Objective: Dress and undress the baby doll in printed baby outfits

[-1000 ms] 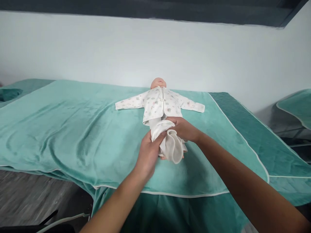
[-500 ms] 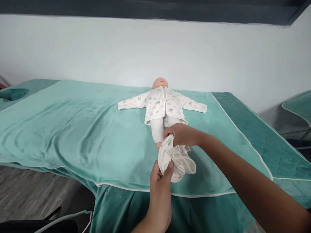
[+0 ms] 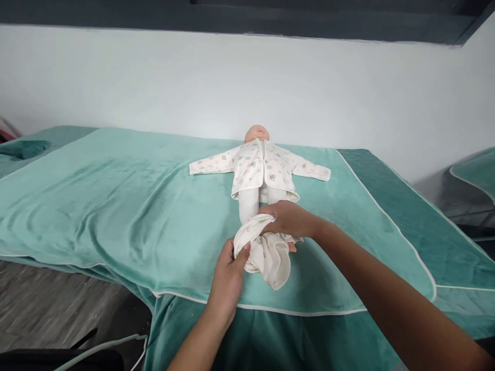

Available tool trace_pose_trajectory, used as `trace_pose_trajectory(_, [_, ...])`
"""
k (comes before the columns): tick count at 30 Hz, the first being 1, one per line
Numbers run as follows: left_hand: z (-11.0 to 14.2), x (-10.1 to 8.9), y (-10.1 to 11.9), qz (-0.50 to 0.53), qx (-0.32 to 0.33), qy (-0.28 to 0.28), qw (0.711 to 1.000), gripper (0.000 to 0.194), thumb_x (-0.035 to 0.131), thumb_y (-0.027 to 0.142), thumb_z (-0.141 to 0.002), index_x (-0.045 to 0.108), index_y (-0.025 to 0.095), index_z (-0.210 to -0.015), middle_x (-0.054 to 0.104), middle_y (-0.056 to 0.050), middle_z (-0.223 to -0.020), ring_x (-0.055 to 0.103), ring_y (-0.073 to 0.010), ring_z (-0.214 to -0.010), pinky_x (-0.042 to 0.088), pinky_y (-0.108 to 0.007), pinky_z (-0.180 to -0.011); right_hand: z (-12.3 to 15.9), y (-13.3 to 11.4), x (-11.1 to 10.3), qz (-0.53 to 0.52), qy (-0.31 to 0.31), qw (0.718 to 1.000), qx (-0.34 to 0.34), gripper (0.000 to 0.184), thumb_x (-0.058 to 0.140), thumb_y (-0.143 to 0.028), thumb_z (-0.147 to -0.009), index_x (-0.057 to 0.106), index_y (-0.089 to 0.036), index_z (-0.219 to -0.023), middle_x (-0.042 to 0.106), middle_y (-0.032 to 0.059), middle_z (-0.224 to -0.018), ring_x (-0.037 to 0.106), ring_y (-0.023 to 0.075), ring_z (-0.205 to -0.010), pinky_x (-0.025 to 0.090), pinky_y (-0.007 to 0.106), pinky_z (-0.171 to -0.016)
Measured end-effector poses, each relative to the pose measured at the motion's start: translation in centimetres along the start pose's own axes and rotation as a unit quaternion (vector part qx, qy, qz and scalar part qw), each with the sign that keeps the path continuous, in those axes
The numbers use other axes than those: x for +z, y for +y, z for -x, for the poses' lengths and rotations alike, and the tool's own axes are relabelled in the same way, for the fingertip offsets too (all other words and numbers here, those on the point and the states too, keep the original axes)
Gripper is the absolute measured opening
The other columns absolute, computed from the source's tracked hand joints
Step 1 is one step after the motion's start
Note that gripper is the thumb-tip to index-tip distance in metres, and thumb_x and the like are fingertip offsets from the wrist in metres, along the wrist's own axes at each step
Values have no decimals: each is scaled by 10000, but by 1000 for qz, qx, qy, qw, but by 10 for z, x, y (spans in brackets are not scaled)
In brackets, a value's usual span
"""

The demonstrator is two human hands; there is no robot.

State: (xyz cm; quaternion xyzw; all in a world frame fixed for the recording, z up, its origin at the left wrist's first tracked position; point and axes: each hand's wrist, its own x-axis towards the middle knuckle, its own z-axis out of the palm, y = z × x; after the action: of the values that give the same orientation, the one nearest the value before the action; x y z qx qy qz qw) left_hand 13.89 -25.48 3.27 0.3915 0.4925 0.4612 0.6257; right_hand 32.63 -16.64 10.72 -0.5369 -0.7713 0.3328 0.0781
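Observation:
A baby doll [image 3: 257, 133] lies on its back, head toward the wall, in a white patterned jacket [image 3: 251, 165] with both sleeves spread out. Its legs [image 3: 248, 203] have white coverings. Bunched white baby pants [image 3: 273, 257] with a faint print are around the doll's lower leg on the left, whose foot is hidden by the cloth. My left hand [image 3: 228, 273] pinches the near left edge of the cloth. From the right, my right hand [image 3: 286, 219] grips its upper edge close to the legs. The doll's other foot [image 3: 292, 247] peeks out below my right wrist.
A light green blanket [image 3: 174, 206] with white piping covers the bed, over a darker green cover [image 3: 417, 216]. Behind stands a white wall [image 3: 247, 77]. A pale cable or tube [image 3: 104, 346] and a dark object [image 3: 58, 360] are at the lower left.
My left hand has moved left and slightly up, drawing the cloth over the doll's foot and lower leg on the left. My right hand stays nearly in place, and the other foot now shows.

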Motion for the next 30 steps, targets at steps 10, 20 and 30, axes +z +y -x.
trace_pose_trajectory(10, [-57,-10,-1,-138,199,54,969,209,511,417,-968,554,214,-996,628,-7,-918,579,-180,-868,431,-271,-787,6,3,-3,-134,-11,991,-7,314,735,-493,-778,668,-213,-904,715,15,-888,646,211,-828,447,280,-675])
trace_pose_trajectory(20, [-139,-20,29,-364,325,28,872,207,427,395,-974,541,229,-928,674,-29,-847,626,-223,-789,425,-304,-695,-15,-3,-3,40,74,996,15,56,614,-223,-763,566,-213,-791,718,13,-879,610,193,-768,382,273,-646])
trace_pose_trajectory(30, [-179,-15,37,-547,350,58,758,268,429,365,-981,589,184,-1098,741,-96,-927,697,-268,-820,397,-306,-669,-29,-3,10,32,193,976,99,132,502,-226,-819,428,-222,-709,628,21,-746,508,172,-669,315,290,-605])
